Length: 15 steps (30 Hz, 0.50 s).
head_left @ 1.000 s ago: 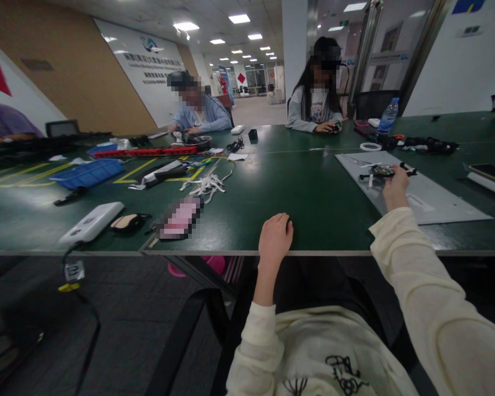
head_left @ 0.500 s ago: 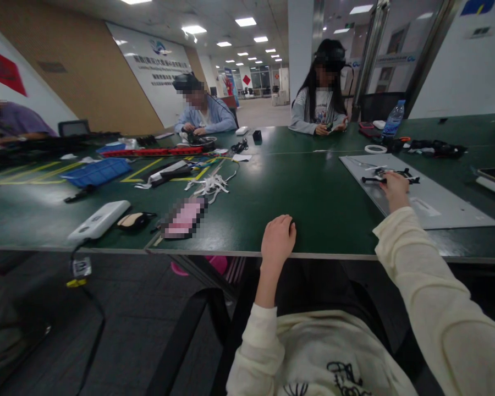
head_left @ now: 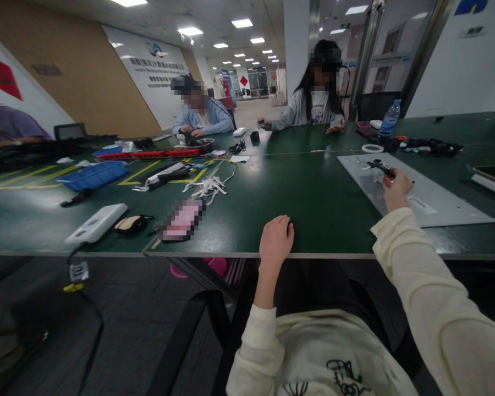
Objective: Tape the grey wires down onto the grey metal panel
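On the right, my right hand (head_left: 397,190) is closed on a small black frame with thin arms (head_left: 381,168), which looks like a drone frame. It is held tilted over a grey board (head_left: 449,203). My fingers cover its near part. At the table's front edge, my left hand (head_left: 275,239) rests with its fingers curled down. A bit of something dark shows between its thumb and forefinger, too small to name.
On the green table (head_left: 313,192) lie a pink phone-like item (head_left: 183,220), white strips (head_left: 210,184), a white power strip (head_left: 97,223) and a blue tray (head_left: 93,176). A tape roll (head_left: 372,148) and water bottle (head_left: 390,119) stand beyond the board. Several people sit around the table.
My right hand has lifted and tilted the black frame, which lay flatter over the board before. My left hand stays put. The person opposite has stretched one arm out to the left.
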Each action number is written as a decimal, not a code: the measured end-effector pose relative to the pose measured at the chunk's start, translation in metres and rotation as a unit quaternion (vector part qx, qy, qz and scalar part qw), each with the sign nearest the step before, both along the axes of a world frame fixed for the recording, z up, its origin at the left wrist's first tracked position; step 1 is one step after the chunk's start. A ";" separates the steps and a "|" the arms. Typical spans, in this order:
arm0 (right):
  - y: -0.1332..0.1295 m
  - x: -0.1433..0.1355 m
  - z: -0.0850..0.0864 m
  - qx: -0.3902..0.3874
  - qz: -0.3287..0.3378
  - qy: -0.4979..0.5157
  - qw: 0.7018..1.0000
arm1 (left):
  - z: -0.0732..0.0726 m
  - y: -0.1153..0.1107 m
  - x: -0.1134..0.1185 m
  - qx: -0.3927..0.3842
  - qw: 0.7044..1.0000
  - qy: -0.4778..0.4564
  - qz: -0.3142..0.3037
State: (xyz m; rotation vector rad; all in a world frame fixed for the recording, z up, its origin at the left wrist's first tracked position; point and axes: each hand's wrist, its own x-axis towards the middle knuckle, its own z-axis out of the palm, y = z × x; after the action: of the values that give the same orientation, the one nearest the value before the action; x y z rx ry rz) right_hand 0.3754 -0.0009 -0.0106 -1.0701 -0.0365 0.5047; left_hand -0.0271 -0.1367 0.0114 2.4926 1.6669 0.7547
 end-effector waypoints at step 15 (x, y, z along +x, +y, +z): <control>-0.011 0.012 0.026 0.183 -0.003 0.020 0.983 | 0.001 0.000 0.001 0.020 1.000 0.013 0.003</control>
State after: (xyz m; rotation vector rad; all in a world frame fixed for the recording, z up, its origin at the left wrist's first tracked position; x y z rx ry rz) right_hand 0.3875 -0.0119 0.0151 -0.6997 -0.0881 0.4910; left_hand -0.0256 -0.1364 0.0124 2.5357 1.6848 0.7683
